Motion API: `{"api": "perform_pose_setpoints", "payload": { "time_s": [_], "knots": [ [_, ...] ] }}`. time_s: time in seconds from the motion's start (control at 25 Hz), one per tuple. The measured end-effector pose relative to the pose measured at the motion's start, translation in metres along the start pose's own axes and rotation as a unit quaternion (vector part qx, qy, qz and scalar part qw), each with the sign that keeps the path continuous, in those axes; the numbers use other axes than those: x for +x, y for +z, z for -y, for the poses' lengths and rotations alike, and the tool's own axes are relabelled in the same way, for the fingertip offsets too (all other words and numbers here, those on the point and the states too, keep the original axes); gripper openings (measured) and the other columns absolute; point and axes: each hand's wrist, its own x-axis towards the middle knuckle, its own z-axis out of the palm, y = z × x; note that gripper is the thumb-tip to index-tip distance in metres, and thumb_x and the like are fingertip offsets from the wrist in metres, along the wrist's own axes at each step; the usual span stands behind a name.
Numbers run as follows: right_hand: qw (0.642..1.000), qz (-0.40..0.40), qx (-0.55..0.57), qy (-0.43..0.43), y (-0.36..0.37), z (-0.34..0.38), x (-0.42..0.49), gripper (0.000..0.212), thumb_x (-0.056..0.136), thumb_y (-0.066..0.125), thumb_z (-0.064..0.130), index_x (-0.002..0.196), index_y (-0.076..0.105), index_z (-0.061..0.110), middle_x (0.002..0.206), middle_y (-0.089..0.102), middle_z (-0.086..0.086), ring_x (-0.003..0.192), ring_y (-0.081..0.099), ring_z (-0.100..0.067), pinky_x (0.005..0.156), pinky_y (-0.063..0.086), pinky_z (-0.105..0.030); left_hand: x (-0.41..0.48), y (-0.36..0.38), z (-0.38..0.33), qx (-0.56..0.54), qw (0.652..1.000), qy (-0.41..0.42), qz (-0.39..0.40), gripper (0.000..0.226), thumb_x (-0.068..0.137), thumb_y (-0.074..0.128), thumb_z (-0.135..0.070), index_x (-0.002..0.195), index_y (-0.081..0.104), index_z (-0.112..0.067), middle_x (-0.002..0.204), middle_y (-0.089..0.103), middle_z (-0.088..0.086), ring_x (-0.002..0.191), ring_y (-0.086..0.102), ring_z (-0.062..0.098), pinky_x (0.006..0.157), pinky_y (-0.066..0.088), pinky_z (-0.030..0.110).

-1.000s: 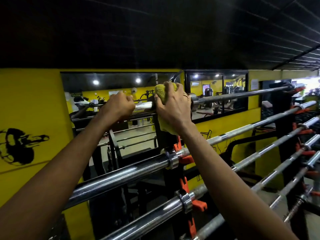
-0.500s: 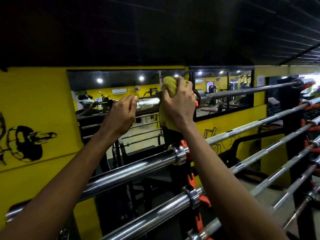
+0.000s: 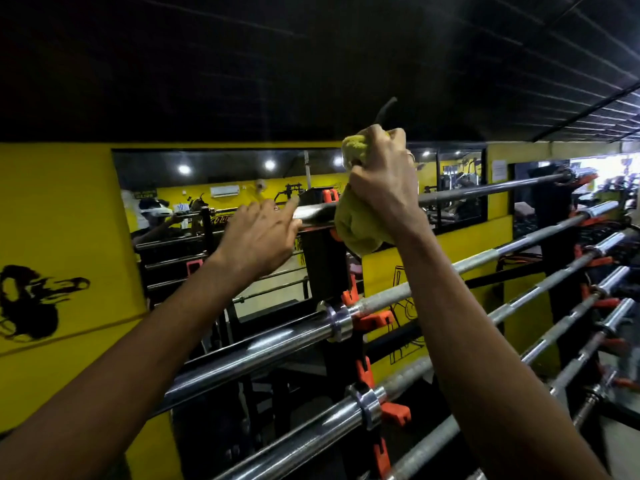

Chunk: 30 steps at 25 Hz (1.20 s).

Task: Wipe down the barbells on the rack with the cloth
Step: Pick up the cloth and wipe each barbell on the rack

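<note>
Several chrome barbells lie across a black rack with orange hooks (image 3: pixel 369 374). The top barbell (image 3: pixel 485 190) runs from centre to upper right. My right hand (image 3: pixel 384 188) grips a yellow-green cloth (image 3: pixel 356 226) bunched around this top bar near the rack post. My left hand (image 3: pixel 258 237) hovers at the bar's shiny left sleeve (image 3: pixel 311 213), fingers spread, fingertips touching or just off it. Lower barbells (image 3: pixel 263 351) sit below my forearms.
A yellow wall (image 3: pixel 59 209) with a black figure drawing stands at left. A wall mirror (image 3: pixel 214 188) behind the rack reflects the gym and a person. A second black rack post (image 3: pixel 554 230) holds the bars' far ends at right.
My left hand has let go of the top bar's sleeve and opened its fingers. My right hand with the cloth stays on the bar. The view has shifted closer and lower.
</note>
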Motion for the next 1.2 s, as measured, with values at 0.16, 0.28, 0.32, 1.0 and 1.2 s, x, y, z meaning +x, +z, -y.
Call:
{"api": "perform_pose_setpoints", "payload": {
  "time_s": [0.16, 0.28, 0.32, 1.0, 1.2],
  "knots": [
    [0.999, 0.050, -0.021, 0.000, -0.008, -0.043, 0.024, 0.039, 0.085, 0.065, 0.027, 0.123, 0.059, 0.018, 0.121, 0.050, -0.011, 0.101, 0.056, -0.026, 0.084, 0.050, -0.038, 0.026, 0.008, -0.021, 0.027, 0.998, 0.038, 0.031, 0.055, 0.103, 0.016, -0.049, 0.154, 0.011, -0.030, 0.122, 0.054, 0.017, 0.106, 0.055, 0.028, 0.081, 0.043, 0.038],
    [0.994, 0.108, -0.014, 0.019, -0.012, -0.095, 0.041, 0.045, 0.084, 0.067, 0.022, 0.127, 0.059, 0.014, 0.121, 0.055, -0.015, 0.106, 0.056, -0.026, 0.083, 0.046, -0.032, 0.033, 0.013, -0.024, 0.062, 0.997, 0.044, 0.004, 0.055, 0.102, 0.017, -0.050, 0.153, 0.016, -0.031, 0.116, 0.057, 0.015, 0.095, 0.059, 0.027, 0.065, 0.037, 0.033],
    [0.995, 0.090, -0.010, 0.039, -0.014, -0.115, 0.044, 0.045, 0.084, 0.067, 0.022, 0.128, 0.059, 0.014, 0.121, 0.055, -0.016, 0.106, 0.056, -0.026, 0.083, 0.046, -0.032, 0.033, 0.014, -0.024, 0.069, 0.996, 0.049, -0.005, 0.054, 0.102, 0.017, -0.051, 0.153, 0.017, -0.032, 0.113, 0.058, 0.014, 0.092, 0.059, 0.026, 0.062, 0.036, 0.032],
    [0.993, 0.077, 0.086, 0.027, 0.023, -0.212, 0.029, 0.053, 0.089, 0.061, 0.042, 0.137, 0.054, 0.019, 0.150, 0.031, -0.009, 0.121, 0.048, -0.026, 0.103, 0.048, -0.051, 0.085, 0.024, -0.103, -0.086, 0.990, 0.029, 0.111, 0.074, 0.095, 0.033, -0.063, 0.154, 0.019, -0.021, 0.157, 0.027, 0.006, 0.142, 0.028, 0.023, 0.117, 0.019, 0.043],
    [0.988, 0.089, 0.100, -0.075, 0.043, -0.175, 0.011, 0.047, 0.091, 0.055, 0.041, 0.133, 0.054, 0.020, 0.135, 0.042, -0.007, 0.106, 0.051, -0.017, 0.093, 0.053, -0.038, 0.082, 0.032, -0.106, -0.071, 0.996, 0.040, 0.044, 0.075, 0.093, 0.043, -0.060, 0.152, 0.023, -0.019, 0.150, 0.041, 0.006, 0.133, 0.040, 0.024, 0.112, 0.027, 0.041]
  ]
}}
